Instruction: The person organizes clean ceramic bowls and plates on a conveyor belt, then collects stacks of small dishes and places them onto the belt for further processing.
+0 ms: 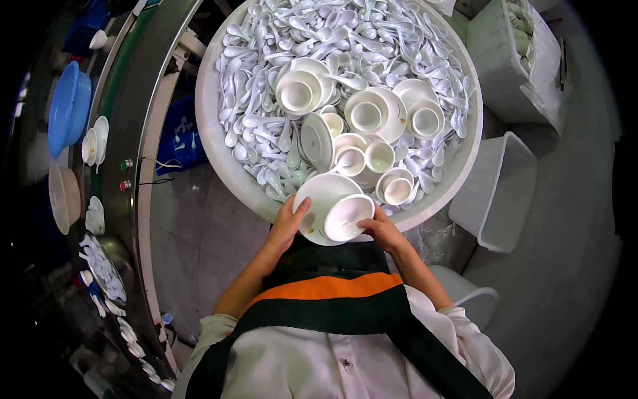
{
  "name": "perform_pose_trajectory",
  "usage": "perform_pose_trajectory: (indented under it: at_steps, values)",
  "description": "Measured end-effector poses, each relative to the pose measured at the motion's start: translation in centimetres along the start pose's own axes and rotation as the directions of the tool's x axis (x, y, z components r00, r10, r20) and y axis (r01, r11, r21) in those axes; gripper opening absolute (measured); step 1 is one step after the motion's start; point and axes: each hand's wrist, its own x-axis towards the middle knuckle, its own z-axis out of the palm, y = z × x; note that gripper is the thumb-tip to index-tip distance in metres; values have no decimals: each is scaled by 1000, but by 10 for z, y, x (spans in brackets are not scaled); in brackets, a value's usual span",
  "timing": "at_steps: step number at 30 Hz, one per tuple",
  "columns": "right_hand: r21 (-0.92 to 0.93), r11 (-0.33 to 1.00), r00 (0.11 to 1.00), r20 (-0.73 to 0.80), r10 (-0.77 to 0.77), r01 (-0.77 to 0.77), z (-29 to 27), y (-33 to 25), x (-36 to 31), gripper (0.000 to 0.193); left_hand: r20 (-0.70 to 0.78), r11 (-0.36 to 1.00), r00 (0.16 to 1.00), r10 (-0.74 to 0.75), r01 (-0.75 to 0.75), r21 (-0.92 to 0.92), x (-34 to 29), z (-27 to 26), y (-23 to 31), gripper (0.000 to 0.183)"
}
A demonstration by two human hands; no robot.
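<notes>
Close to my body, my left hand grips the left rim of a white plate, thumb on its upper face. My right hand pinches the rim of a white bowl, which lies over the plate's right part. Both are held at the near edge of a big round white tub. Heaps of white spoons fill the tub. On the spoons rest several stacks of plates with bowls and cups, among them a bowl on a plate and a tilted plate.
A conveyor runs along the left, carrying small dishes and a tray of spoons. A blue basin and a beige basin stand beyond. Beneath it is a blue crate. White bins stand at the right.
</notes>
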Motion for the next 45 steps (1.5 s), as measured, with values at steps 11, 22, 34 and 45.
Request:
perform_pose_trajectory:
  at_steps: [11,22,34,45]
  values:
    - [-734,676,937,-181,-299,74,61,20,23,44,-206,955,975,80,-135,-265,-42,-112,13,19]
    - [-353,928,828,-551,-101,-122,48,33,49,22,-329,725,831,448,-554,-410,-61,-162,156,19]
    - [-821,57,463,-376,-803,-568,139,-149,-5,20,-445,533,681,581,-732,-424,17,-229,340,27]
    - [-514,387,599,351,-720,766,372,-371,255,22,-353,706,759,547,-645,-293,126,-407,407,35]
